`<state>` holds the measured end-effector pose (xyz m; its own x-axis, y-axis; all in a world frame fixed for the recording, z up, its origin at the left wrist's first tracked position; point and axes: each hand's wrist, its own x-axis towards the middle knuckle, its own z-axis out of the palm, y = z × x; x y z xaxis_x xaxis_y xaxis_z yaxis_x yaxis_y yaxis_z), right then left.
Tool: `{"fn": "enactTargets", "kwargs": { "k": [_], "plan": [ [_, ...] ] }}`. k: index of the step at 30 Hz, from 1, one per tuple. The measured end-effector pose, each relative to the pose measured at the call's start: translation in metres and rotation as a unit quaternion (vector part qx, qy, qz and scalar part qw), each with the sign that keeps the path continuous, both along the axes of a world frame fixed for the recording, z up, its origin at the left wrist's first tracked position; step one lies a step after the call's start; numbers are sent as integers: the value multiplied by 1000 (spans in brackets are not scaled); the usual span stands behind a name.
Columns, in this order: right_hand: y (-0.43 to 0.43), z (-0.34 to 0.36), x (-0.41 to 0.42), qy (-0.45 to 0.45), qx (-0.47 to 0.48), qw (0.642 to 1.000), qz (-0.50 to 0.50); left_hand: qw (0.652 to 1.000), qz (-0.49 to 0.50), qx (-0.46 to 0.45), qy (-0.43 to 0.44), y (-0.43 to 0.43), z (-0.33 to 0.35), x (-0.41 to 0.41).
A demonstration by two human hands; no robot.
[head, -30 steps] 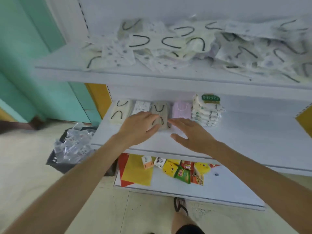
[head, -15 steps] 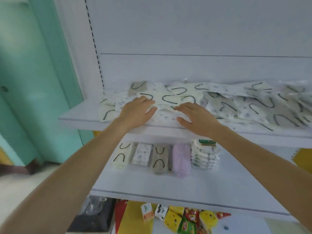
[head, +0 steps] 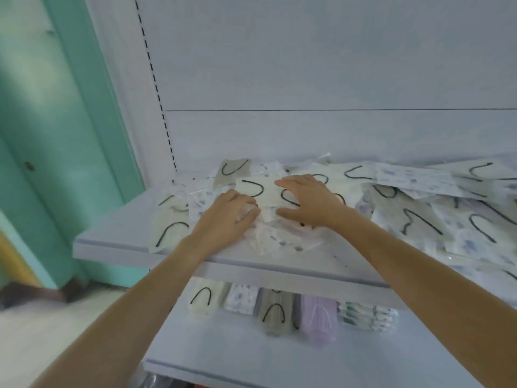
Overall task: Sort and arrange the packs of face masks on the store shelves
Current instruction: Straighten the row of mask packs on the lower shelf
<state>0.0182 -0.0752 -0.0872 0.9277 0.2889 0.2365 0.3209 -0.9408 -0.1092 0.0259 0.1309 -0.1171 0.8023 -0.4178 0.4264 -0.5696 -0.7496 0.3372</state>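
Both hands — left (head: 223, 217), right (head: 309, 201) — flat, released, pressing mask packs (head: 263, 191) on upper shelf (head: 117, 245).

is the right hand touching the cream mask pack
Touching: the head view shows the right hand lying flat on the cream pack, fingers covering its black loop.

Soft, even indoor light with a hazy, slightly blurred wide-angle picture.

No hard shadows fall on the upper shelf (head: 112, 247); only a dim band sits beneath it over the lower shelf (head: 251, 357). The white back panel (head: 307, 65) reads flat grey-blue, without glare. The whole frame is soft: the mask packs (head: 419, 219) lose their print detail, and the clear wrappers give faint sheen. Blur is strongest at the left edge, where the green wall (head: 42, 135) smears and bends with lens distortion.
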Motion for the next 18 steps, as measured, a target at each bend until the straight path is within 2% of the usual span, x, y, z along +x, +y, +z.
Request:
{"fn": "enactTargets", "kwargs": {
  "k": [3, 6, 7, 9, 11, 13, 15, 16, 18],
  "plan": [
    [13, 2, 16, 17, -33, 999, -6, 1000, 6, -22, 3, 13, 9, 7],
    [20, -3, 27, -58, -38, 997, -37, 998, 16, -40, 36, 14, 15, 15],
    [21, -2, 31, -77, -14, 995, -54, 998, 9, -51, 39, 12, 16, 17],
    [21, 5, 35, -71, 113, 989, -67, 989, -21, -127, 78, 5, 21, 22],
    [23, 12, 35, -29, 229, 973, -24, 961, -38, -227, 152, -8, 29, 27],
    [28, 16, 30, 50, 286, 957, 21, 935, -12, -305, 182, -23, 35, 36],
    [28, 13, 30, 70, 324, 943, 9, 937, 40, -307, 160, -33, 37, 49],
    [25, 11, 31, 28, 316, 948, -20, 942, 63, -296, 148, -37, 37, 55],
    [14, 7, 34, -69, 210, 968, -122, 946, 90, -281, 138, -43, 37, 67]
  ]
}}
